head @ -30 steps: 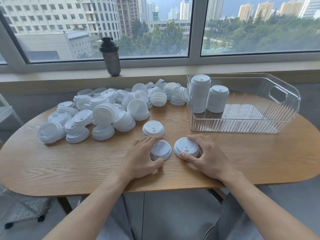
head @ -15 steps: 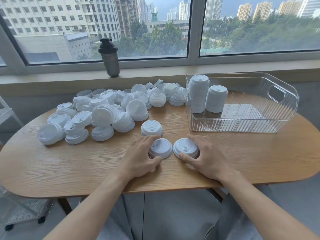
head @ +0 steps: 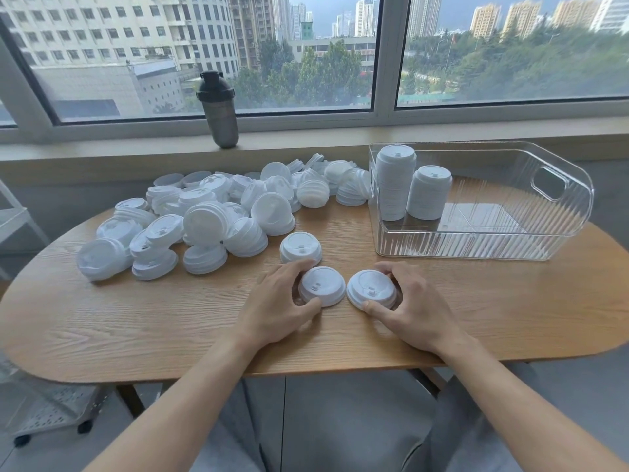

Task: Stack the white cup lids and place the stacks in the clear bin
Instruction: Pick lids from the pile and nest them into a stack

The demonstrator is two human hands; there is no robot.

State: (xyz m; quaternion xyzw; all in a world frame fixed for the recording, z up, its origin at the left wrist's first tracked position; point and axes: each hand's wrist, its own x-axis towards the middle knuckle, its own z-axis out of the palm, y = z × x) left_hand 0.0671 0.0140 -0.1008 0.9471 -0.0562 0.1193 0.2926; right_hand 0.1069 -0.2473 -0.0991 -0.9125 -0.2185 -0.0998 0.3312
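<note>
On the wooden table (head: pixel 102 335), seen from the head camera, little has changed over the last second: the left hand (head: pixel 275 303) still grips one lid (head: pixel 321 290), the right hand (head: pixel 413 306) another (head: pixel 371 292), now nearly touching. Loose lids (head: pixel 211 216) wait behind; two stacks (head: pixel 394 182) stand in the bin (head: pixel 561 212). Nesting the pair looks next

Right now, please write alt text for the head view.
Two hands, left hand and right hand, each hold a white lid on a wooden table. Behind lie a pile of lids and a clear bin holding two stacks.
</note>
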